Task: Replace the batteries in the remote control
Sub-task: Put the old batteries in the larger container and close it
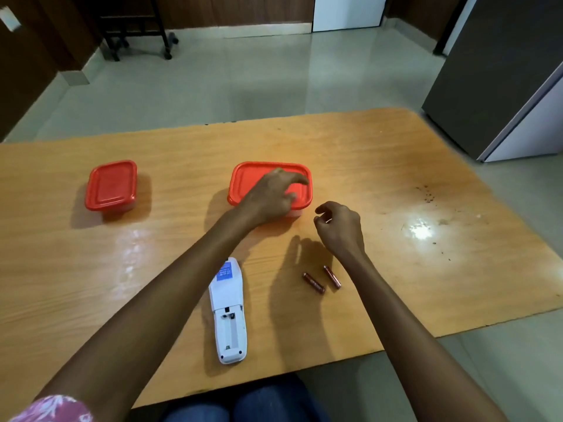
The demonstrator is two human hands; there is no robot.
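Note:
The white remote control (229, 312) lies face down near the table's front edge, and its battery compartment is uncovered and holds nothing. Two reddish-brown batteries (313, 282) (332, 277) lie side by side on the table to its right. My left hand (271, 197) reaches over the red lid of the middle container (243, 178), fingers spread and relaxed on the lid. Just right of that container, my right hand (339, 228) hovers above the table with loosely curled fingers. I see nothing plainly held in it.
A second, smaller red-lidded container (111, 185) stands at the table's left. The wooden table (426, 239) has dark specks and a glare patch on its right side. A grey fridge (502, 71) stands beyond the right corner, and a black wheeled stand (137, 25) at the far left.

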